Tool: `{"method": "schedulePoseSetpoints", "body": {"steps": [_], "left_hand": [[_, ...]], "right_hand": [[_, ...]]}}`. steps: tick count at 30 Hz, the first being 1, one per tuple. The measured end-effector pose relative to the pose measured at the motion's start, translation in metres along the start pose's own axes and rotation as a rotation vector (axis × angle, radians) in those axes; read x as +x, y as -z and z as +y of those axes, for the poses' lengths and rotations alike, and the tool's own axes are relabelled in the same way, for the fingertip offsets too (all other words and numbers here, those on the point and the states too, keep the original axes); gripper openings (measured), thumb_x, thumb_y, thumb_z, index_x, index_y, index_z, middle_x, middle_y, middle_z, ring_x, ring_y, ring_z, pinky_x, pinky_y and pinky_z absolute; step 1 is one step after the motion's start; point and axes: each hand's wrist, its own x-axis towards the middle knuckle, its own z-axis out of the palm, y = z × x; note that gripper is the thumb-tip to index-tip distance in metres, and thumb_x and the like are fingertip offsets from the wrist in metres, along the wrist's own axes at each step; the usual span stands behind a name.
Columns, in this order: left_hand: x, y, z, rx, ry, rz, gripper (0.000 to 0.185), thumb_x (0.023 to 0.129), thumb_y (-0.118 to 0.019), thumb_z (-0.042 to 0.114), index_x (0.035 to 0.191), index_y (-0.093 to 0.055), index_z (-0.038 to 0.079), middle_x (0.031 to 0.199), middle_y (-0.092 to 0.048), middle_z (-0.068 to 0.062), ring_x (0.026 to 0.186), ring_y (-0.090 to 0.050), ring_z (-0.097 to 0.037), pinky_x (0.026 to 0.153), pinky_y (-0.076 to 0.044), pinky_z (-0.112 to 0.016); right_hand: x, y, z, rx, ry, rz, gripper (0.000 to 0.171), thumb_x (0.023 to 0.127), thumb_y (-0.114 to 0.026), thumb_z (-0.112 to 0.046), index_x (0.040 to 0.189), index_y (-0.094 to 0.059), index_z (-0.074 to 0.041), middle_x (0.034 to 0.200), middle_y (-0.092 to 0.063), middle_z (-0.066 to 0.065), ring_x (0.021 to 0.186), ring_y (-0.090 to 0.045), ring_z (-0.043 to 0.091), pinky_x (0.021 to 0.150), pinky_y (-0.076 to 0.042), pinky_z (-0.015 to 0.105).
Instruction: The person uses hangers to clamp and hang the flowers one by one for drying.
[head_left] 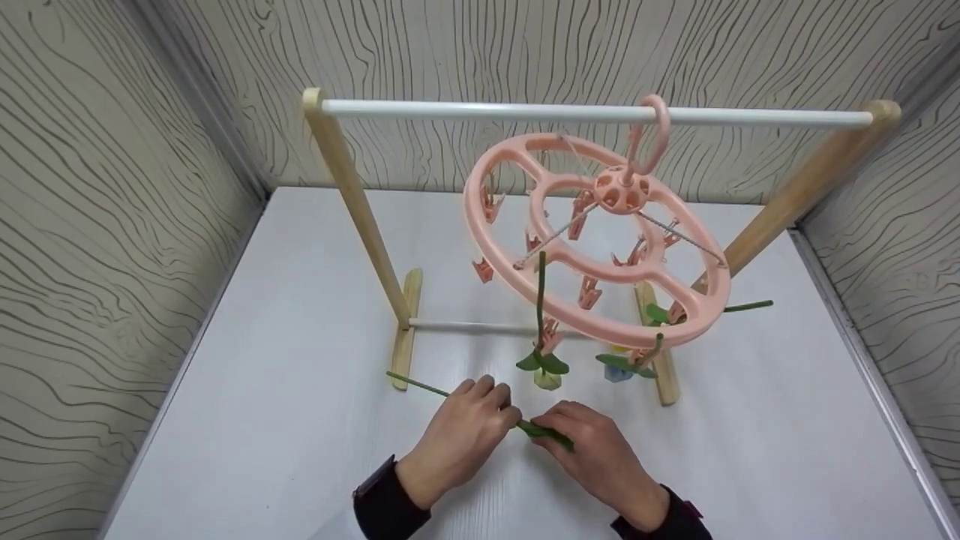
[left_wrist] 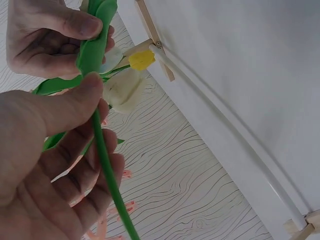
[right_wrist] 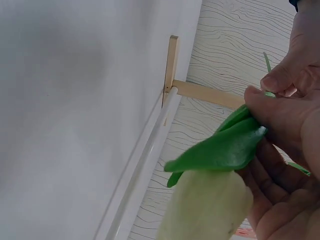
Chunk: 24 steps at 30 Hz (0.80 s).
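Observation:
Between my two hands is a pale artificial tulip with green leaves. My left hand pinches its stem between thumb and fingers, and the stem's free end sticks out to the left. At the leaf end, my right hand grips the green leaves with thumb and fingertips. The flower head shows below the leaves in the right wrist view; in the head view it is hidden. Just beyond my hands, a pale tulip hangs head-down from a clip of the pink round hanger.
A blue flower and a yellow one hang at the hanger's right side. The hanger's hook loops over the white rod of a wooden-legged stand. Several pink clips dangle under the rings. A white table lies beneath.

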Motion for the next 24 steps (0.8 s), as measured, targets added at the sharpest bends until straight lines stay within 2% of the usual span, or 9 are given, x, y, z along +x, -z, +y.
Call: {"method": "schedulePoseSetpoints", "body": {"steps": [4, 7, 14, 18, 21, 24], "left_hand": [[-0.002, -0.002, 0.001, -0.046, 0.016, 0.094, 0.014, 0.082, -0.090, 0.023, 0.092, -0.080, 0.023, 0.088, -0.072, 0.007, 0.084, -0.062, -0.011, 0.070, -0.051, -0.022], [-0.006, -0.003, 0.001, -0.110, 0.020, 0.150, 0.022, 0.081, -0.092, 0.029, 0.098, -0.079, 0.023, 0.089, -0.072, 0.008, 0.084, -0.060, -0.009, 0.071, -0.049, -0.021], [-0.019, -0.010, -0.002, -0.295, 0.039, 0.188, 0.023, 0.083, -0.091, 0.031, 0.100, -0.079, 0.022, 0.091, -0.074, 0.010, 0.086, -0.062, -0.007, 0.078, -0.052, -0.019], [-0.025, -0.020, -0.007, -0.419, 0.119, 0.227, 0.023, 0.085, -0.090, 0.030, 0.099, -0.076, 0.018, 0.090, -0.073, 0.007, 0.086, -0.064, -0.007, 0.076, -0.055, -0.017], [-0.028, -0.025, -0.009, -0.547, 0.206, 0.248, 0.024, 0.086, -0.088, 0.027, 0.101, -0.074, 0.016, 0.091, -0.073, 0.006, 0.087, -0.066, -0.008, 0.074, -0.057, -0.018], [-0.028, -0.026, -0.011, -0.693, 0.295, 0.240, 0.024, 0.090, -0.085, 0.026, 0.108, -0.074, 0.015, 0.097, -0.076, 0.004, 0.093, -0.070, -0.009, 0.076, -0.060, -0.022]], "right_hand": [[-0.003, 0.000, 0.003, 0.031, -0.035, 0.011, 0.025, 0.076, -0.090, 0.000, 0.093, -0.081, -0.015, 0.086, -0.076, -0.008, 0.077, -0.068, 0.004, 0.068, -0.060, 0.020], [-0.006, 0.001, 0.006, 0.057, -0.096, 0.005, 0.023, 0.078, -0.089, 0.000, 0.094, -0.081, -0.015, 0.086, -0.076, -0.008, 0.078, -0.067, 0.002, 0.067, -0.060, 0.020], [-0.011, 0.004, 0.013, 0.197, -0.253, -0.012, 0.017, 0.084, -0.086, -0.009, 0.096, -0.081, -0.020, 0.087, -0.078, -0.003, 0.078, -0.064, -0.003, 0.065, -0.056, 0.017], [-0.012, 0.007, 0.012, 0.278, -0.296, 0.020, 0.018, 0.085, -0.086, -0.012, 0.097, -0.080, -0.025, 0.088, -0.078, -0.005, 0.079, -0.067, -0.002, 0.065, -0.058, 0.020], [-0.011, 0.009, 0.009, 0.354, -0.345, 0.037, 0.018, 0.086, -0.086, -0.012, 0.097, -0.080, -0.024, 0.088, -0.078, -0.005, 0.080, -0.070, 0.001, 0.068, -0.061, 0.021], [-0.010, 0.010, 0.005, 0.429, -0.401, 0.052, 0.017, 0.086, -0.086, -0.010, 0.097, -0.080, -0.022, 0.089, -0.078, -0.003, 0.080, -0.071, 0.003, 0.073, -0.062, 0.022]]}}
